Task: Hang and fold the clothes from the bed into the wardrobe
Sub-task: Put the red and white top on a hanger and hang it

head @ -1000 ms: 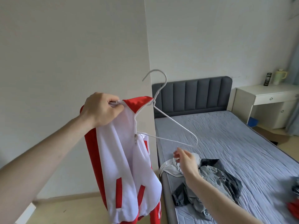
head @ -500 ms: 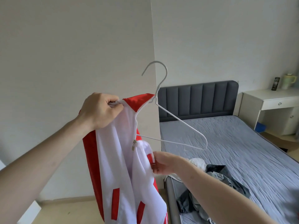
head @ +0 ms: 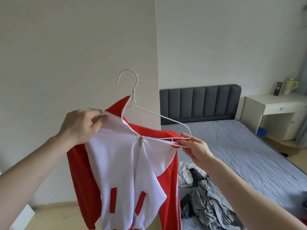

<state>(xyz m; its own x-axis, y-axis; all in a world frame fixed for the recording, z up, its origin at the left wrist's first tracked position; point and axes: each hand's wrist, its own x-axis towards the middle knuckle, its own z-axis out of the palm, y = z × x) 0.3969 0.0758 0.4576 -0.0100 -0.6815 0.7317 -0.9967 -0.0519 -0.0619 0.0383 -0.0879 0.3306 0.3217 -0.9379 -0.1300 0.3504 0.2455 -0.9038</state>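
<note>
A red and white zip jacket (head: 126,171) hangs in front of me, half on a white wire hanger (head: 149,113). My left hand (head: 79,125) grips the jacket's left shoulder together with the hanger's left end. My right hand (head: 194,146) pinches the open zip edge of the jacket's right side just below the hanger's right tip. The hanger's right arm is bare. A pile of grey and dark clothes (head: 204,196) lies on the bed (head: 249,155) below my right arm.
A white wall corner (head: 156,63) stands right behind the jacket. The bed has a dark padded headboard (head: 199,102). A white desk (head: 274,107) with a mug and a dark object stands at the right. A white panel edge shows at the bottom left.
My right hand has taken the jacket's right front edge and lifted it up and to the right, to the hanger's right tip. The jacket is now spread wider.
</note>
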